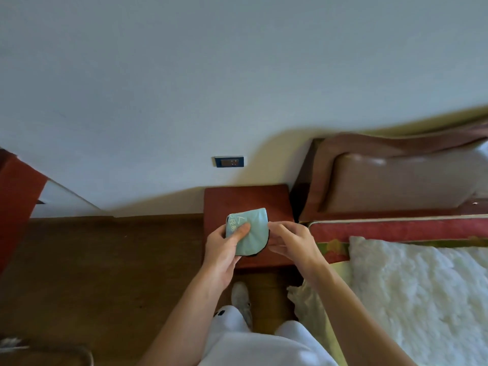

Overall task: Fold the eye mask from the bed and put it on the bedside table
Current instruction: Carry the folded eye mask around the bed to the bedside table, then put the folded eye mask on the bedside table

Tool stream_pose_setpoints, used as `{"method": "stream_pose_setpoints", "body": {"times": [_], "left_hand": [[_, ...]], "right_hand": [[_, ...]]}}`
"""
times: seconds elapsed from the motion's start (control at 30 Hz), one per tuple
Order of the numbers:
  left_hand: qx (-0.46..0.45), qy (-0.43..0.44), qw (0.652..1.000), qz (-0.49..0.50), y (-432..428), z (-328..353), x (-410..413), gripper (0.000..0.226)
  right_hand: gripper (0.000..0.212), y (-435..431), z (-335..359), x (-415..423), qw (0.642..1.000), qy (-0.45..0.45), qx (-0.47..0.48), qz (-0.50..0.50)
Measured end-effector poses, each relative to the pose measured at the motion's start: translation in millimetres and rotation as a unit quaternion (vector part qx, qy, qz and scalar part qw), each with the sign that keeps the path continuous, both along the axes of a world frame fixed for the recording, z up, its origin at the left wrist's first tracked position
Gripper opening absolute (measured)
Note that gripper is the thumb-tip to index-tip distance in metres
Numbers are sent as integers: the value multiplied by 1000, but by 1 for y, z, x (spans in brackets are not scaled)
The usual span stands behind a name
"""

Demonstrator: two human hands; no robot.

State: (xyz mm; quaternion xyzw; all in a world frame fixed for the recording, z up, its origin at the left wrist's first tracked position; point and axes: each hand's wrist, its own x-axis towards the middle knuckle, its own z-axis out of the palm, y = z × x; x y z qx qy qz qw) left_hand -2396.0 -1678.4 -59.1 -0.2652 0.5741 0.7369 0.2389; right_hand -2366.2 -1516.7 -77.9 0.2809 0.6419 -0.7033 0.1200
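pinching the folded pale-green eye mask (247, 231), dark-edged with printing, are both hands.

Pale wall (184, 75), wooden floor (105, 260), perhaps padded headboard (396, 180).

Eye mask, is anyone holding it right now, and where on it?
Yes. The left hand grips the folded eye mask at its left side, thumb on top; the right hand touches its right edge.
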Motion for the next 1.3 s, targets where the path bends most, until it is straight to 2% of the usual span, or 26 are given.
{"method": "stream_pose_setpoints", "body": {"times": [0.17, 0.3, 0.5, 0.67, 0.83, 0.93, 1.1, 1.2, 1.3], "left_hand": [[-3, -9, 1000, -11, 1, -5, -73, 40], [3, -18, 1000, -23, 5, -11, -104, 33], [9, -27, 999, -27, 16, -24, -129, 27], [12, -31, 999, -4, 28, -27, -136, 33], [1, -29, 1000, 10, 37, -34, -140, 24], [9, -40, 999, 12, 42, -48, -142, 21], [11, -61, 998, -1, 50, -99, -145, 28], [-4, -78, 997, -2, 55, -146, -147, 35], [-16, -98, 995, 13, 57, -200, -149, 31]], "right_hand": [[29, -2, -9, -63, 1000, -10, -13, -16], [30, -1, -16, -92, 1000, -22, -10, -15], [33, 13, -23, -119, 999, -31, -2, -18], [31, 26, -25, -131, 999, -38, -6, -5], [30, 36, -31, -139, 999, -49, 11, 18], [40, 43, -43, -141, 996, -52, 63, 36], [66, 56, -82, -142, 967, -51, 226, 102], [61, 60, -118, -141, 944, -36, 294, 145], [45, 61, -171, -138, 905, -19, 369, 211]]}}
